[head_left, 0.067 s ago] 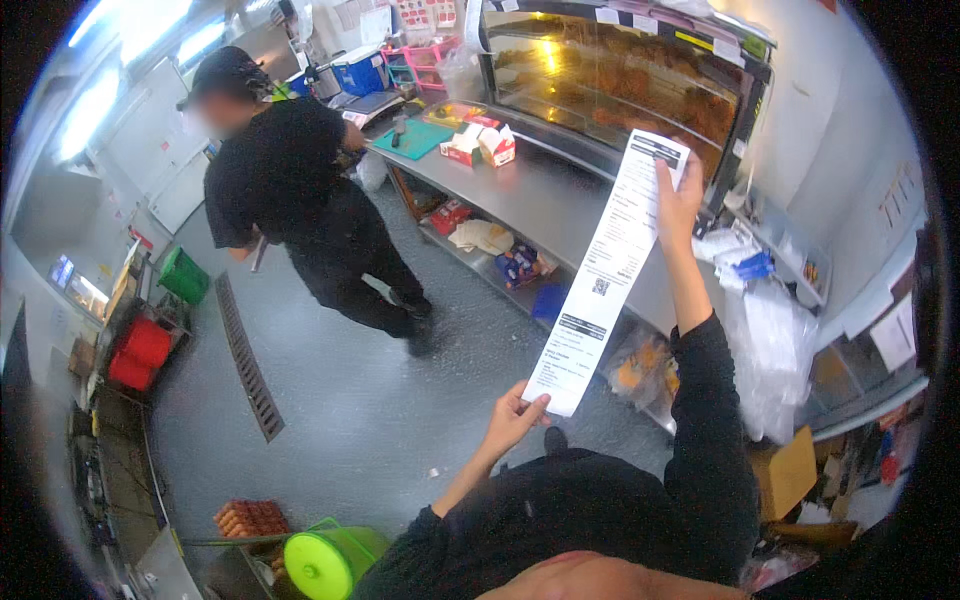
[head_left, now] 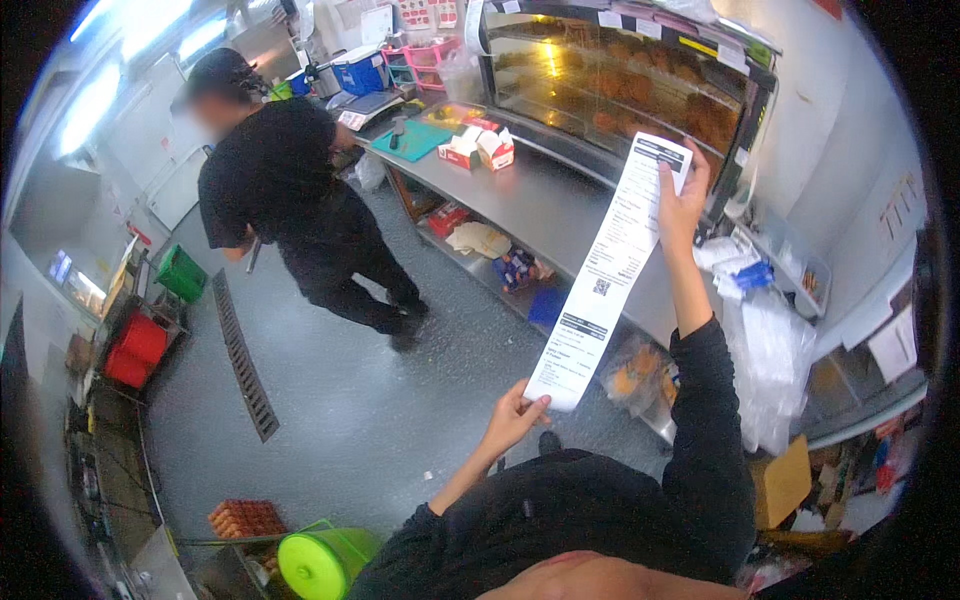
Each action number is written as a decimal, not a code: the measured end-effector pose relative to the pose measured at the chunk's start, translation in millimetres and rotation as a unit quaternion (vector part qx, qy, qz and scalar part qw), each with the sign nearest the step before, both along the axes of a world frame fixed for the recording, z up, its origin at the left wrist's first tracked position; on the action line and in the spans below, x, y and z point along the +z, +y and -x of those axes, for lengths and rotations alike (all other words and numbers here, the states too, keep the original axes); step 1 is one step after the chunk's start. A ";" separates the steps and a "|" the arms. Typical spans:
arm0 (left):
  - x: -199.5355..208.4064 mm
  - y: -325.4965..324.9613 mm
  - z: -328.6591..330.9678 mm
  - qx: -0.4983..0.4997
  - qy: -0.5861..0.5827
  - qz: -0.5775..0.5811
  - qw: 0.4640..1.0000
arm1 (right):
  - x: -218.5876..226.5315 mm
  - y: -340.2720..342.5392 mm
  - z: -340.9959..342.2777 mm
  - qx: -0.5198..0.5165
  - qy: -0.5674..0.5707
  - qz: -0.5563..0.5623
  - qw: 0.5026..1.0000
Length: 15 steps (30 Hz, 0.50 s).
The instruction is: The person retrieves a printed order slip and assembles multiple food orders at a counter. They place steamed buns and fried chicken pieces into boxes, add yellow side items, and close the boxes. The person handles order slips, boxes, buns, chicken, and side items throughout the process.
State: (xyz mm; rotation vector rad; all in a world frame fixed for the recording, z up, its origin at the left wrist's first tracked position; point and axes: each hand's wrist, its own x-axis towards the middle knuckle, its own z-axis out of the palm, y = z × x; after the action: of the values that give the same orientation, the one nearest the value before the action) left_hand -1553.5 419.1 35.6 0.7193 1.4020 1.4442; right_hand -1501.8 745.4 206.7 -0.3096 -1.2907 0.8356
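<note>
A long white paper receipt with dark bands and a square code is stretched between my two hands. My left hand pinches its lower left corner, thumb on top. Up at the other end, my right hand grips the receipt with the thumb on the printed side and the fingers behind. The slip hangs in the air, tilted, in front of a steel worktable. On that table stand two open red-and-white cardboard boxes, beside a teal cutting board with a dark-handled tool on it.
A co-worker in black stands at the left. Behind the worktable is a lit glass warming cabinet. Plastic bags hang at the right. A lime-green lidded bucket and egg trays are at lower left, a floor drain beyond.
The co-worker has shifted slightly to the left. My hands keep the receipt in nearly the same place.
</note>
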 end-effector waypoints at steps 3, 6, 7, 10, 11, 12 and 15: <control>-18.5 53.1 13.3 0.053 0.175 -0.039 0.982 | 8.3 37.7 14.8 -0.114 -0.058 -0.108 0.986; -34.1 83.4 37.4 0.064 0.157 -0.035 0.985 | 14.6 65.1 41.7 -0.151 -0.135 -0.180 0.963; -38.8 94.6 48.3 0.078 0.149 -0.040 0.985 | 16.7 78.0 56.6 -0.160 -0.154 -0.205 0.953; -51.2 117.3 95.0 0.132 0.168 -0.059 0.975 | 35.9 119.7 110.1 -0.159 -0.158 -0.250 0.942; -55.5 119.6 111.2 0.142 0.176 -0.031 0.974 | 41.9 134.1 127.5 -0.146 -0.153 -0.260 0.942; -60.1 123.5 130.3 0.156 0.190 -0.023 0.969 | 48.4 152.8 147.1 -0.159 -0.145 -0.284 0.935; -76.9 131.1 188.6 0.186 0.238 0.010 0.953 | 67.8 213.8 205.2 -0.195 -0.131 -0.304 0.923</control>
State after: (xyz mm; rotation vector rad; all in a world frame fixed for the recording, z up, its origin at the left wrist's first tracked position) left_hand -1742.1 550.2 -41.2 0.8602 2.0057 1.6036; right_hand -1706.9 959.1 274.5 -0.1700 -1.6005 0.0318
